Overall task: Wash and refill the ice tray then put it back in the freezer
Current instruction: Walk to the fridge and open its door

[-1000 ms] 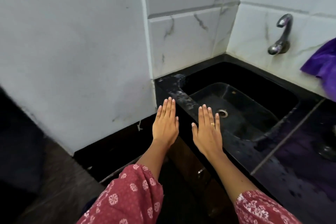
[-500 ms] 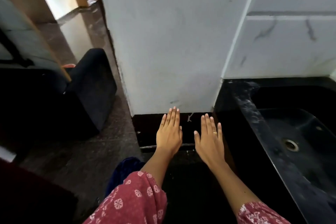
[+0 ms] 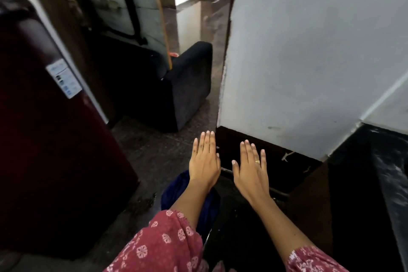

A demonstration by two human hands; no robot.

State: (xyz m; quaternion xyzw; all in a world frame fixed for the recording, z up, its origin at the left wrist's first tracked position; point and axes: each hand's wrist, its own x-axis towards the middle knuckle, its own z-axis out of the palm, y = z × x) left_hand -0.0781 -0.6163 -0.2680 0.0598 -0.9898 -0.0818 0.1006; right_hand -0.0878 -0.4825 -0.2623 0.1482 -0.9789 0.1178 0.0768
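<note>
Head view, only view available.

Change noted: a second before, the frame held the sink and tap; half a second before, only the sink's corner at the right. At this moment the sink was out of frame altogether. The view had swung left, bringing a dark red fridge (image 3: 44, 139) into the left of the frame. Only an edge of the black worktop (image 3: 386, 172) remained at lower right, below the white wall (image 3: 309, 51).

Hands: left hand (image 3: 204, 161) and right hand (image 3: 250, 169) sat side by side at lower centre, apart, palms down. Fingers were straight and together, holding nothing, the same pose as in both earlier frames. A ring (image 3: 257, 162) showed on the right hand. Red patterned sleeves (image 3: 163, 243) were at the bottom edge.

Tray: not in view anywhere. The fridge door appeared closed.

Reading: the turn away from the sink towards the fridge suggested the tray had yet to be fetched from the freezer. Washing and refilling seemed not yet begun.

Writing: a pale sticker (image 3: 64, 78) on the fridge door, upper left, carried small printed blocks and icons, too blurred to read. No brand was legible.

Other: a dark sofa (image 3: 187, 86) stood at upper centre, beyond the wall's corner.
</note>
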